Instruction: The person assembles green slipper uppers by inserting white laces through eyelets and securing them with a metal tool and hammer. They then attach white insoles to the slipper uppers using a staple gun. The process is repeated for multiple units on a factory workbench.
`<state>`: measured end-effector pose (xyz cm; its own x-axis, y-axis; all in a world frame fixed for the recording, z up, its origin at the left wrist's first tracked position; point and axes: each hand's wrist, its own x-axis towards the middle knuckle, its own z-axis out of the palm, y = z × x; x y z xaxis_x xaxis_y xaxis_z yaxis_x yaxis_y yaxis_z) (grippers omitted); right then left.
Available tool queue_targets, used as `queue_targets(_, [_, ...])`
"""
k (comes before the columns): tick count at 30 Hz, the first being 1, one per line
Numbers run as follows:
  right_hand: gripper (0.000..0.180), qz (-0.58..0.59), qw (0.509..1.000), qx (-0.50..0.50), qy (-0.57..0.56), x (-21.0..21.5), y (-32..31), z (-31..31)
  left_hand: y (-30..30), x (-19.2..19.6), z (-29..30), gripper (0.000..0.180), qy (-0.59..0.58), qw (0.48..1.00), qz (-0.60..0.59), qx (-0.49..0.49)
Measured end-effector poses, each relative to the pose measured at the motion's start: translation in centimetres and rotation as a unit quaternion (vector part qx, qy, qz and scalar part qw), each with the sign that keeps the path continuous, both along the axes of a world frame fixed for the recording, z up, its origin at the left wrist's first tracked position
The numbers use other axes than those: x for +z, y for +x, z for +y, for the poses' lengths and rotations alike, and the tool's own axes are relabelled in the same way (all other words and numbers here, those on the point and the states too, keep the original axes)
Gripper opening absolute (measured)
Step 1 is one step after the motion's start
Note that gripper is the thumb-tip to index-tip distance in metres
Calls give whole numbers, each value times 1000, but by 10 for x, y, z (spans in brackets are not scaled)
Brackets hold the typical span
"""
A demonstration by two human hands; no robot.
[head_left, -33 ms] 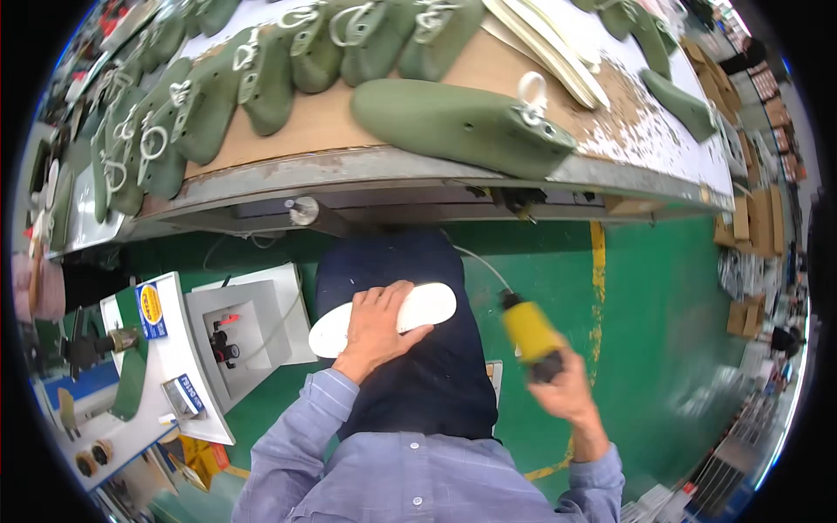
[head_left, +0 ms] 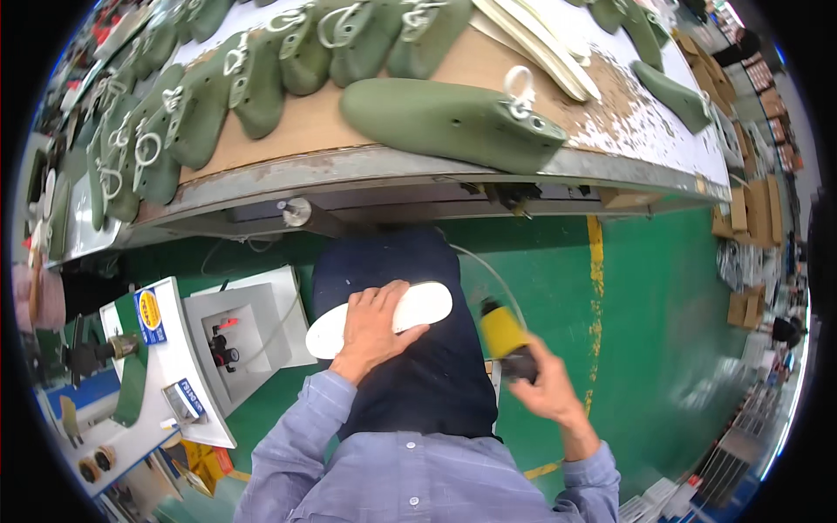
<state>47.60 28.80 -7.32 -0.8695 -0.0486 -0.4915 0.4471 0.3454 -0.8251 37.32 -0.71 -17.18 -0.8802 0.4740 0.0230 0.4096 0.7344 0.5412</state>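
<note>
Across my lap lies a white insole [head_left: 427, 307], long and rounded at both ends. My left hand [head_left: 370, 329] is closed over its middle, fingers across the top and thumb along the near edge. Its underside is hidden. To the right of my thighs, my right hand [head_left: 547, 388] grips a yellow-and-black hand tool [head_left: 503, 331] by its black end. The tool is slightly blurred, and its exact kind cannot be made out. It is apart from the insole. A thin pale hose [head_left: 493, 267] curves close behind the tool.
Ahead stands a workbench [head_left: 288, 164] bearing a large green shoe last [head_left: 410, 113]. Several more lasts with white cord loops [head_left: 257, 96] and pale strips [head_left: 545, 54] lie farther back. At left is a white cabinet [head_left: 196, 383] with small boxes. Cardboard boxes [head_left: 763, 218] are stacked far right.
My right hand has carried the tool left, closer to my lap. The left hand and the insole keep their place on my thighs. The whole view has shifted slightly.
</note>
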Motion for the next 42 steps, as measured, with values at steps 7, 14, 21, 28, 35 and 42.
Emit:
queue_targets(7, [102,3,1000,-1,-27,-34,44,-35,5,-1,-6,76,-29,999,16,8])
queue_targets(14, [103,47,999,12,-23,-25,28,-37,8,0,0,72,-31,999,25,21])
queue_targets(21, [100,68,996,55,-15,-26,10,-39,10,-4,9,75,-41,998,52,23])
queue_targets(28, [94,62,994,87,4,-33,-3,-52,12,-4,11,76,-36,999,28,28])
queue_targets(35, [90,33,994,97,30,-35,-12,-60,11,-4,9,77,-21,999,21,30])
queue_targets(42, [83,18,985,169,14,-28,-23,-84,16,-4,-15,79,-32,998,51,5])
